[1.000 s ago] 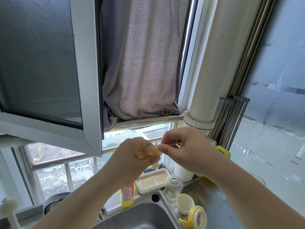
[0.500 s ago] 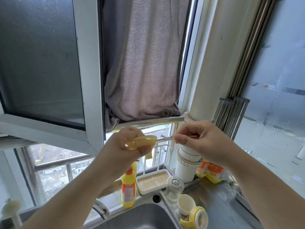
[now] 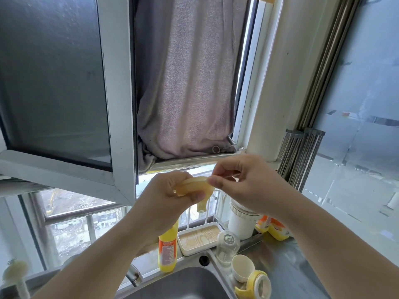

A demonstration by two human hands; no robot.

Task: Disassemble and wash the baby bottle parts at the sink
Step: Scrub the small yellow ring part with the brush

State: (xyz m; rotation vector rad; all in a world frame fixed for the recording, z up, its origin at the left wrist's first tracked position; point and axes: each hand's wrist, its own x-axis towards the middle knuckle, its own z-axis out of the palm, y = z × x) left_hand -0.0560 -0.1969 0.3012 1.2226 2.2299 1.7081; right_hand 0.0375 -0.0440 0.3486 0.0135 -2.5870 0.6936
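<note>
**Above the sink: nipple held up, both hands working it**

Above the sink, raised near the window, left hand was closed around a yellowish silicone nipple, wide base sideways, teat tip hanging down. Right hand pinched thumb and forefinger at the nipple's rim, on a thin clear piece; what exactly it was, too small to tell. Right of the sink, near edge: clear bottle body upside down, cream cap, yellow collar ring on the steel counter. Yellow detergent bottle and white soap tray stood at the far side by the sill.

Handling judgement: nipple looked soft, light, floppy, likely slick once soapy. Best held by the thicker base flange, not the thin teat, which could tear or stretch. Small insert would need a fingertip pinch and could drop easily into the basin. Bottle body looked rigid, possibly glass, so fragile.
</note>
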